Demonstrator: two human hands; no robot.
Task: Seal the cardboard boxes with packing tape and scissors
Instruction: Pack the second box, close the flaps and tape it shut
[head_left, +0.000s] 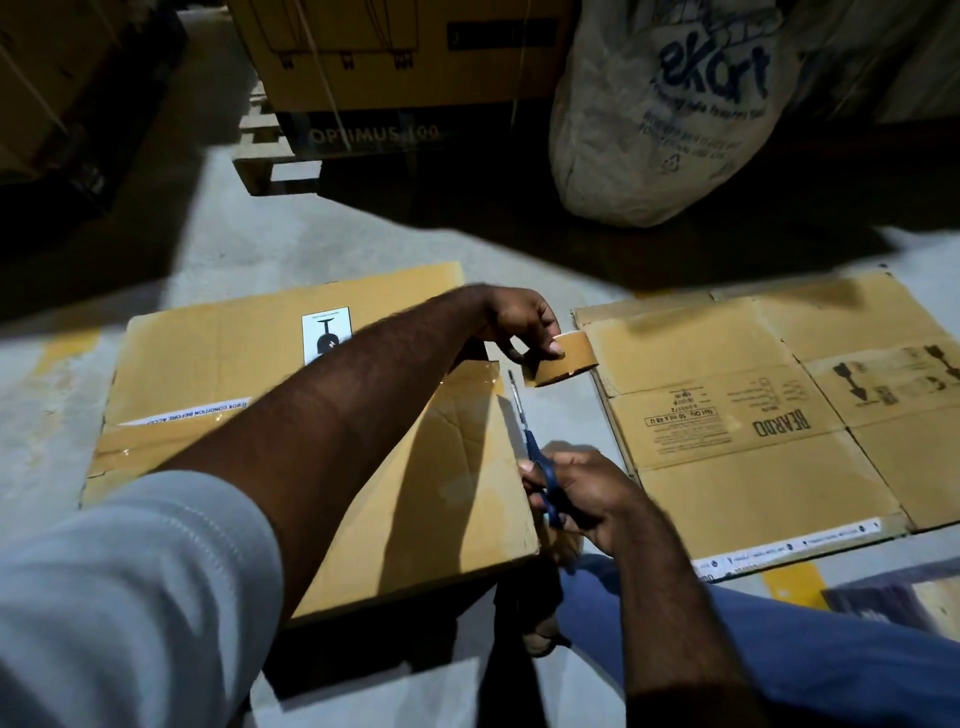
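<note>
A brown cardboard box (208, 374) stands on the floor in front of me, with tape along its left side and a shiny strip near its right edge. My left hand (519, 322) reaches across it and grips a roll of brown packing tape (563, 358) just past the box's right edge. My right hand (582, 488) holds blue-handled scissors (535, 457) beside that edge, the blades pointing up toward the roll. The blades look closed or nearly so.
A flattened cardboard box (753, 415) printed BEARDO lies on the floor to the right. A large white sack (665, 114) and big stacked cartons on a pallet (405, 62) stand behind. My blue-trousered leg (779, 649) is at lower right.
</note>
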